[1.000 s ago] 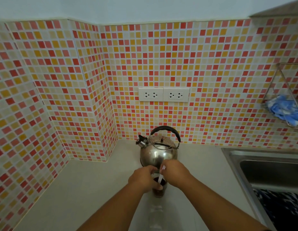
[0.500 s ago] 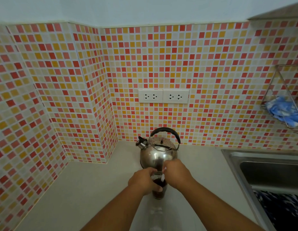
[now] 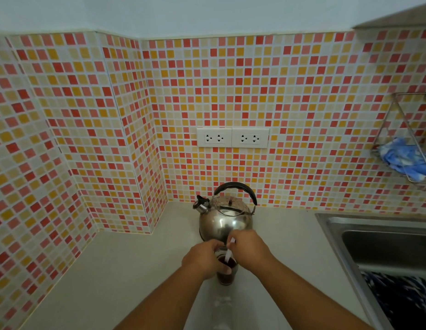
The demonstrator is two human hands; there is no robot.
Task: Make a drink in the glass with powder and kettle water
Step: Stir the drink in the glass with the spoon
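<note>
Both forearms are bare, no sleeves in view, with the left hand (image 3: 202, 259) and right hand (image 3: 249, 248) unadorned.

Small clear glass (image 3: 226, 270) of dark brown liquid upright on pale grey counter (image 3: 126, 270). Left hand (image 3: 202, 260) wraps glass's left side. Right hand (image 3: 249, 250) pinches thin white stirrer (image 3: 229, 254), lower end in liquid. Rounded steel kettle (image 3: 225, 221), black handle, just behind glass. Steel sink (image 3: 378, 244) at right.
</note>
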